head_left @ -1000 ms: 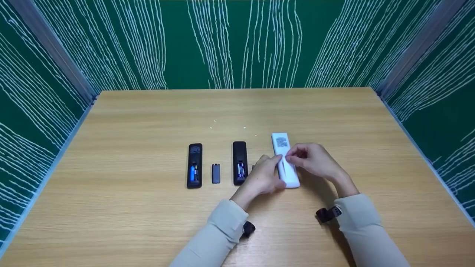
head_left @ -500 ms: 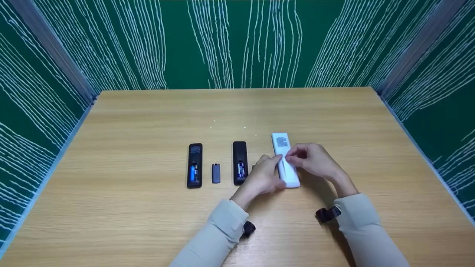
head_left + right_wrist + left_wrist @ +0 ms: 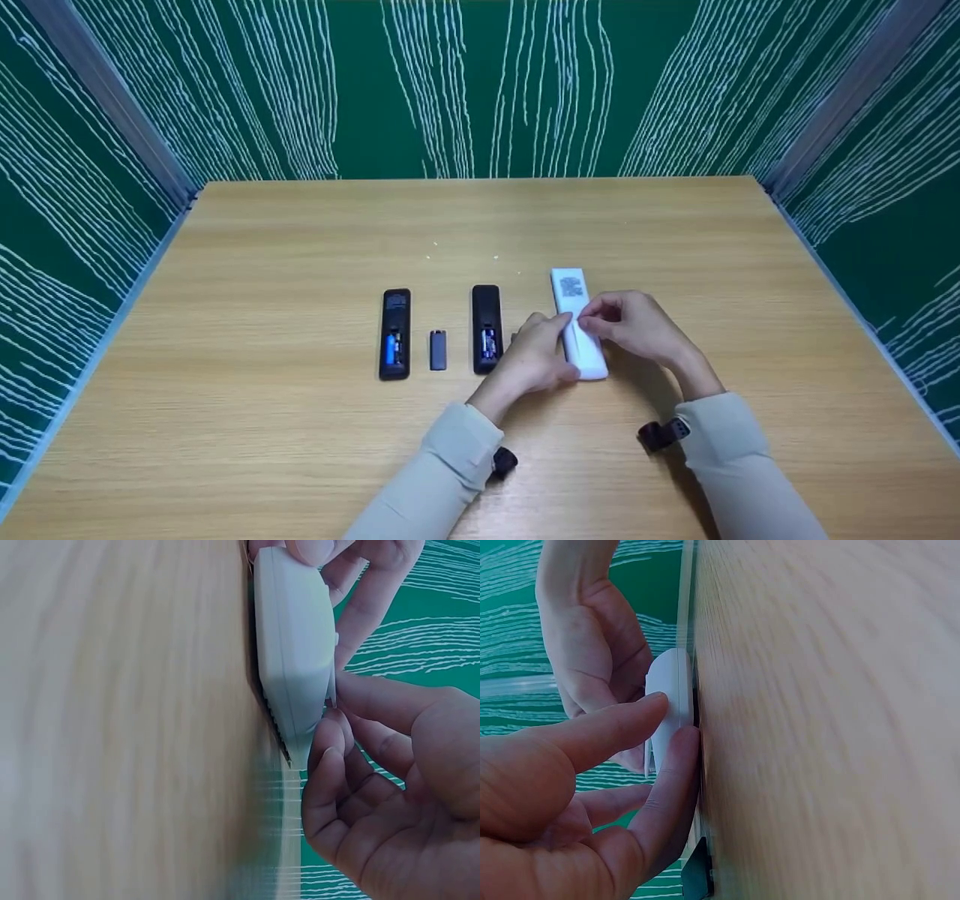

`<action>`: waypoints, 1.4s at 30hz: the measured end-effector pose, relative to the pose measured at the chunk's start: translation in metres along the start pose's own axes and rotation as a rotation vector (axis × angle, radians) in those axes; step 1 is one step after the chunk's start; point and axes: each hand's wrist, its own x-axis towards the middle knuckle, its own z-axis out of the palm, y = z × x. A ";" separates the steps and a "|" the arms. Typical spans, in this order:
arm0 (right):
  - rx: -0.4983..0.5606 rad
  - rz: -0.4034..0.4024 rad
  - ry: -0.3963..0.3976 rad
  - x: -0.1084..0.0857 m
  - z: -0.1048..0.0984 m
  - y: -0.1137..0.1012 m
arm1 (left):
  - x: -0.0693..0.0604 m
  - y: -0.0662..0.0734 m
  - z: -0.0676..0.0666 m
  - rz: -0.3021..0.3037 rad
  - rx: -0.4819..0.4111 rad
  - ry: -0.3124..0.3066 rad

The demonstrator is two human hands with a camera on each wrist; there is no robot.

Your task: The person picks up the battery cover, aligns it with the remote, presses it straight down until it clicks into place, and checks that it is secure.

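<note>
A white remote control (image 3: pixel 571 289) lies on the wooden table with its printed label side up. My left hand (image 3: pixel 529 356) grips its lower part from the left, the thumb and fingers on its edges, as the left wrist view shows. From the right side, my right hand (image 3: pixel 636 324) pinches a thin white battery cover (image 3: pixel 331 686) between thumb and fingertips. That cover stands slightly up off the remote's back in the right wrist view. Whether batteries sit beneath it is hidden.
Left of my hands lie two black remote controls, one farther left (image 3: pixel 395 307) and one nearer (image 3: pixel 486 304), both with batteries showing. Between them is a loose dark battery cover (image 3: pixel 438 351). Small white bits (image 3: pixel 496 257) dot the table behind. Green, white-streaked walls surround the table.
</note>
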 end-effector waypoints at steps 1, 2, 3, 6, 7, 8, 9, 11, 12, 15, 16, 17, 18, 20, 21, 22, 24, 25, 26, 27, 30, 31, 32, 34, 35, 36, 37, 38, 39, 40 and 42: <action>-0.001 0.000 0.001 0.000 0.000 0.000 | 0.000 0.000 0.000 0.000 0.000 0.000; -0.003 -0.001 0.003 0.000 0.000 -0.001 | 0.000 0.000 0.000 0.000 -0.001 -0.001; -0.006 -0.001 0.004 0.000 0.001 -0.001 | 0.000 0.000 -0.001 0.001 -0.001 -0.001; -0.014 0.001 0.011 0.000 0.002 -0.002 | 0.000 -0.001 -0.002 0.005 0.010 0.001; -0.020 -0.003 0.014 0.001 0.002 -0.002 | 0.000 -0.001 -0.002 0.008 0.018 0.002; -0.024 -0.006 0.018 0.001 0.002 -0.003 | 0.000 -0.001 -0.003 0.011 0.024 0.002; -0.027 -0.009 0.020 0.001 0.003 -0.003 | 0.001 -0.002 -0.003 0.013 0.031 0.003; -0.033 -0.016 0.026 0.000 0.003 -0.004 | 0.001 -0.002 -0.003 0.017 0.042 0.002; -0.037 -0.019 0.029 0.000 0.003 -0.004 | 0.001 -0.002 -0.004 0.018 0.046 0.002; -0.033 -0.017 0.026 -0.001 0.004 -0.005 | 0.001 -0.002 -0.003 0.010 0.039 -0.002; -0.032 -0.015 0.025 -0.001 0.004 -0.006 | 0.001 -0.002 -0.003 0.008 0.037 -0.002; -0.031 -0.015 0.023 -0.001 0.004 -0.006 | 0.001 -0.002 -0.003 0.006 0.035 -0.002; -0.031 -0.013 0.023 -0.001 0.004 -0.006 | 0.001 -0.002 -0.003 0.005 0.032 -0.002; -0.031 -0.009 0.022 -0.001 0.004 -0.006 | 0.000 -0.002 -0.004 0.006 0.024 -0.004; -0.028 -0.008 0.021 -0.001 0.004 -0.006 | 0.000 -0.002 -0.004 0.007 0.020 -0.004; -0.027 -0.006 0.021 -0.001 0.004 -0.007 | 0.000 -0.002 -0.004 0.008 0.015 -0.005; -0.025 -0.002 0.020 -0.001 0.004 -0.007 | 0.000 -0.003 -0.004 0.010 0.006 -0.007; -0.023 -0.002 0.018 -0.001 0.005 -0.007 | 0.000 -0.003 -0.004 0.010 0.004 -0.008; -0.020 -0.001 0.017 -0.001 0.005 -0.007 | 0.000 -0.003 -0.004 0.008 0.002 -0.008; -0.020 0.001 0.017 -0.001 0.005 -0.007 | 0.001 -0.003 -0.004 0.006 0.003 -0.008; -0.025 0.009 0.021 -0.001 0.005 -0.006 | 0.001 -0.003 -0.003 0.004 0.011 -0.008; -0.027 0.013 0.021 0.000 0.004 -0.006 | 0.001 -0.003 -0.003 0.005 0.013 -0.008; -0.030 0.018 0.022 0.000 0.004 -0.006 | 0.001 -0.002 -0.003 0.006 0.015 -0.008; -0.033 0.027 0.021 0.000 0.003 -0.005 | 0.001 -0.002 -0.002 0.013 0.018 -0.008; -0.034 0.028 0.020 0.000 0.002 -0.005 | 0.002 -0.001 -0.002 0.013 0.017 -0.009; -0.033 0.024 0.021 0.000 0.002 -0.004 | 0.002 -0.001 -0.002 0.016 0.024 -0.007; -0.034 0.018 0.021 0.000 0.001 -0.004 | 0.002 -0.001 -0.002 0.020 0.030 -0.006; -0.032 0.013 0.020 0.000 0.001 -0.004 | 0.002 0.000 -0.002 0.021 0.035 -0.005; -0.032 0.009 0.017 0.000 0.000 -0.004 | 0.002 0.000 -0.002 0.022 0.040 -0.004; -0.030 0.005 0.013 0.000 0.000 -0.004 | 0.002 0.001 -0.002 0.020 0.046 -0.003; -0.034 0.004 -0.002 0.000 -0.002 -0.004 | 0.002 0.001 -0.002 0.020 0.059 -0.001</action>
